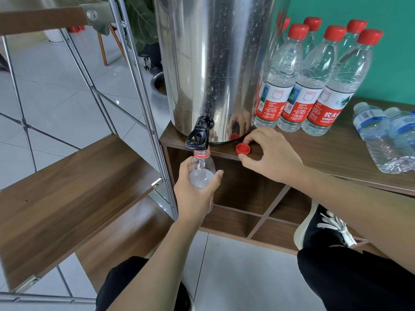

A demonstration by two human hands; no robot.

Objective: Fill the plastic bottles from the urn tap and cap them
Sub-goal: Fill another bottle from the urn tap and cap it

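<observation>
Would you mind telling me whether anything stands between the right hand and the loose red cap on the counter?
Nothing visible does. The red cap lies bare on the counter beside the urn, and the right hand is already at it, thumb and fingers curved around it.

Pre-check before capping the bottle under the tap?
1. Left hand grips the open bottle: ok.
2. Bottle mouth sits under the black tap: ok.
3. Tap shut, no flow: cannot tell.
4. Bottle full: cannot tell; water shows inside, level unclear.
5. Red cap in reach on the cabinet top: ok.
6. Right hand has the cap: not ok; fingers curl around it, not yet pinching.
</observation>
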